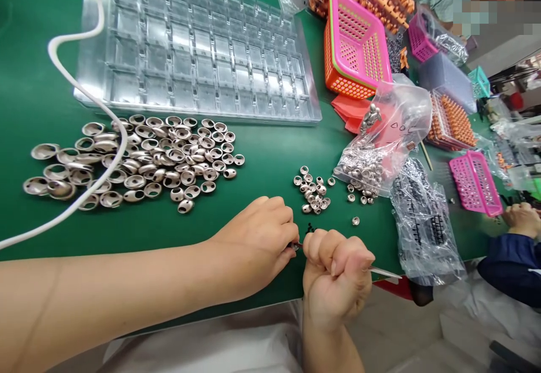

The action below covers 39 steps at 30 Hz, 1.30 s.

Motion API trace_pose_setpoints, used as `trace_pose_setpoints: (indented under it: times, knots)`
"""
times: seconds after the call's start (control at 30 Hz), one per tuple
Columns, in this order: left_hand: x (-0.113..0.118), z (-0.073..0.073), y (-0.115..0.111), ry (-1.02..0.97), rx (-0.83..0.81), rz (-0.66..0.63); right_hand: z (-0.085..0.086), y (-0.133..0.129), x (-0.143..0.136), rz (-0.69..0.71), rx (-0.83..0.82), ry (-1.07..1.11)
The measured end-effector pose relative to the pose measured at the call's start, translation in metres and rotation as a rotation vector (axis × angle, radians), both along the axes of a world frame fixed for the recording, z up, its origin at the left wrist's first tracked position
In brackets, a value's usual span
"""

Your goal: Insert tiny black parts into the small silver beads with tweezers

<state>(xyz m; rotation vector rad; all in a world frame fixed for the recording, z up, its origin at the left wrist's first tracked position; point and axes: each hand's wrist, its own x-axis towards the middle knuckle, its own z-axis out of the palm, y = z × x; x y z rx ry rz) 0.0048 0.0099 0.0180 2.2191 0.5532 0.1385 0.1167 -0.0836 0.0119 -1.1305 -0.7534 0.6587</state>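
Observation:
My left hand point(262, 243) is closed, its fingertips pinching a small metal ring-shaped piece point(295, 245) that is mostly hidden. Right beside it, my right hand point(336, 271) makes a fist around a thin metal tool point(384, 272). One end of the tool sticks out past the thumb; the other points at the piece in my left fingers. Tiny black parts point(310, 227) lie just beyond the knuckles. Farther back is a small pile of silver metal rings point(313, 190). A bigger heap of larger oval metal rings point(147, 159) spreads out on the left.
A clear compartment tray point(203, 52) lies at the back of the green table point(262, 159). A white cable point(91, 94) crosses the left heap. To the right are a bag of metal rings point(380, 153), a bag of black parts point(426, 226), pink baskets point(359, 35) and a co-worker's hand point(523, 219).

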Motion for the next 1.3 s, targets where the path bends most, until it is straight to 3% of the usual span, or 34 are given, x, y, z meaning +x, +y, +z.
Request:
trace_pose_setpoints:
  times: [0.83,1.3]
  knots:
    - [0.0,-0.008,-0.002,-0.09,0.03,0.001,0.004,0.004,-0.004,0.0,-0.106,-0.047]
    - [-0.001,-0.013,-0.006,-0.164,0.037,0.032,0.006,0.004,-0.006,0.041,-0.104,-0.213]
